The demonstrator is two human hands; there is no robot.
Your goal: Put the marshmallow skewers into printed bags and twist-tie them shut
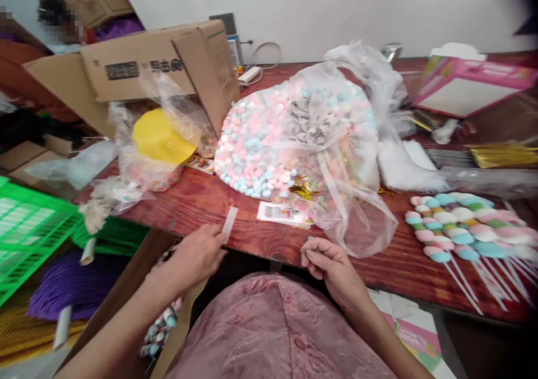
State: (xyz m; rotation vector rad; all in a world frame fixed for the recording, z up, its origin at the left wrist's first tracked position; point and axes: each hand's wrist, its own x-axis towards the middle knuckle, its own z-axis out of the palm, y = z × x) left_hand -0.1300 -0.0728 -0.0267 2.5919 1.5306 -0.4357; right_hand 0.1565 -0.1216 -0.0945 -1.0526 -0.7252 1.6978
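Observation:
My left hand (pixel 197 258) is at the front edge of the table, fingers bent together, their tips on the near end of a pale translucent strip (pixel 229 225). My right hand (pixel 330 261) is curled over the same edge, thumb pressed to the fingers; anything between them is too small to make out. Between the hands and a little farther back lies a stack of printed cards (pixel 282 213). Behind it, a large clear bag of pink, white and blue marshmallows (pixel 256 160) has gold twist ties (pixel 305 189) at its front.
Twisted marshmallow sticks (pixel 462 227) lie at the right, their white sticks past the table edge. A cardboard box (pixel 155 65) and a yellow round item in plastic (pixel 163 137) stand left. A green crate (pixel 33 227) is lower left. Behind the sticks is a pink-and-white box (pixel 471 84).

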